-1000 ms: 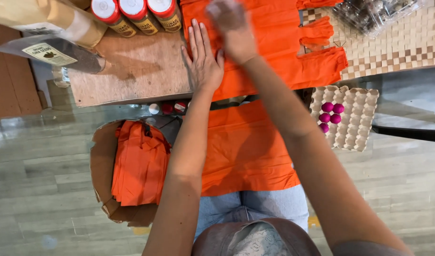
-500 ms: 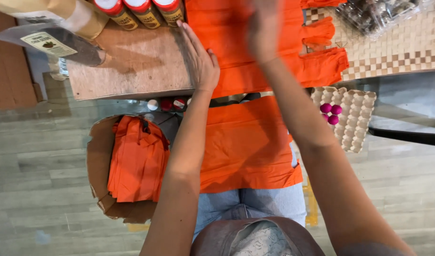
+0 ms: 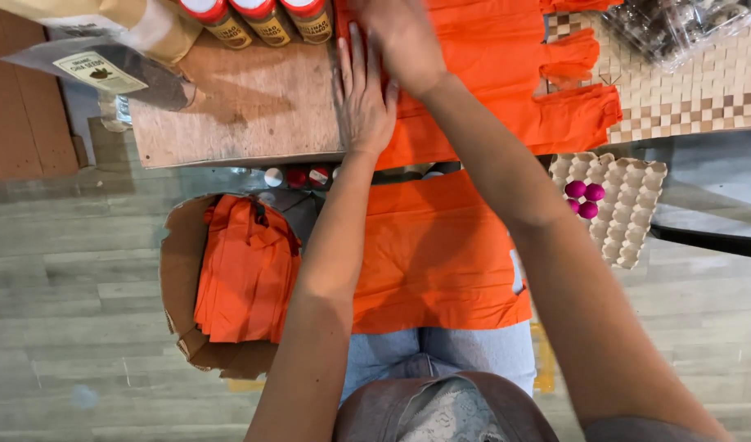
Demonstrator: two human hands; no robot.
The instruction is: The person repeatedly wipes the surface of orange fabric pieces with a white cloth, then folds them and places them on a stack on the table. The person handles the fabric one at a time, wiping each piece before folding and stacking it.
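Wooden board (image 3: 245, 106) at upper left of frame, orange bag (image 3: 490, 90) spread beside it, hanging over the edge at center. Left hand (image 3: 363, 102) lies flat, fingers spread, on bag's left edge; right hand (image 3: 404, 37) presses bag at top center, grip unclear. Box of folded orange bags (image 3: 245, 270) lower left, egg tray (image 3: 629, 205) right.

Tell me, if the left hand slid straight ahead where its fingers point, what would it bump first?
The left hand lies flat, fingers pointing up the table. Straight ahead stands the red-capped bottle, probably the first bump, though depth is hard to judge.
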